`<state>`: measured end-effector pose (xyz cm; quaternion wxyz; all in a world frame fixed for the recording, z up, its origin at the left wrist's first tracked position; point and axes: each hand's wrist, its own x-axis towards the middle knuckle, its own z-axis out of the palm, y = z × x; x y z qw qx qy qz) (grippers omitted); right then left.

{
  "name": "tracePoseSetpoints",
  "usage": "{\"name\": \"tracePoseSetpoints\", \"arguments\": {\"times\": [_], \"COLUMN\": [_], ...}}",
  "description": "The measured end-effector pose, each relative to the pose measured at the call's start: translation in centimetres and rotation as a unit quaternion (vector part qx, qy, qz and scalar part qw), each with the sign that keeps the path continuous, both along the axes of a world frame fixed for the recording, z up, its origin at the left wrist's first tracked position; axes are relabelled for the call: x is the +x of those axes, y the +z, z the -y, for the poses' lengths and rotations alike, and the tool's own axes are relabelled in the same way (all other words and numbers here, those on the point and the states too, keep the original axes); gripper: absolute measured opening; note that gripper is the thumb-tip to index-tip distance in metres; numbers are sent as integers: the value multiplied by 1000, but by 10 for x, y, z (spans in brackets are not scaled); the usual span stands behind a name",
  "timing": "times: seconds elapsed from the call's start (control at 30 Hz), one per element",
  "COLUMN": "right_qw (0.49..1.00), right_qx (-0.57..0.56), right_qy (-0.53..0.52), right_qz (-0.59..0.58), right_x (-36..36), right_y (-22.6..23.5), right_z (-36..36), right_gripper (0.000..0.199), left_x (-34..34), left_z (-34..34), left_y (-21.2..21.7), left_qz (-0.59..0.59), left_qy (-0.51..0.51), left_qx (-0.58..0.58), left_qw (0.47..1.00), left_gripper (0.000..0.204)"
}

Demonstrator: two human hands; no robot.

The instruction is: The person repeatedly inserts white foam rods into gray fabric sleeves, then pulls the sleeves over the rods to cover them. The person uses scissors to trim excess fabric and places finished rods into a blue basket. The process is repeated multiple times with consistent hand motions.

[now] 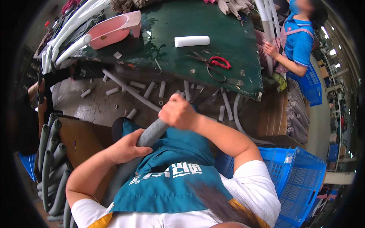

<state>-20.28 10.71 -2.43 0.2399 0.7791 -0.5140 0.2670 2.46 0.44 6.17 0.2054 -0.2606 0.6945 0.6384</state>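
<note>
A grey foam tube [151,133] runs from my lap up toward the table edge. My left hand [127,147] wraps around its lower part beside my teal apron [175,178]. My right hand [178,112] is closed over the tube's upper end, just below the green table [235,57]. Red-handled scissors [213,64] and a short white foam tube [192,41] lie on that table, both apart from my hands.
Cut foam pieces [131,91] litter the floor under the table. Grey tubes [51,159] stand bundled at my left, white tubes [72,26] and a pink tray [112,30] at the table's left. A blue crate [300,178] sits at my right. Another person [296,41] works at the far right.
</note>
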Motion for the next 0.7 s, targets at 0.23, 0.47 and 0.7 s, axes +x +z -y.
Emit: {"name": "tracePoseSetpoints", "arguments": {"times": [0.23,0.47,0.7], "right_qw": [784,549,439], "right_qx": [231,368,337], "right_qy": [-136,241,241], "right_qz": [561,711,797], "right_x": [-86,3,36], "right_y": [18,16,2], "right_z": [-40,-27,-17], "right_gripper": [27,25,17], "left_x": [48,38,51], "left_z": [19,11,-4], "left_y": [28,46,49], "left_qz": [12,12,-37], "left_qy": [-58,-115,-174], "left_qx": [-73,-185,-523], "left_qw": [996,976,834], "left_gripper": [59,67,82]}}
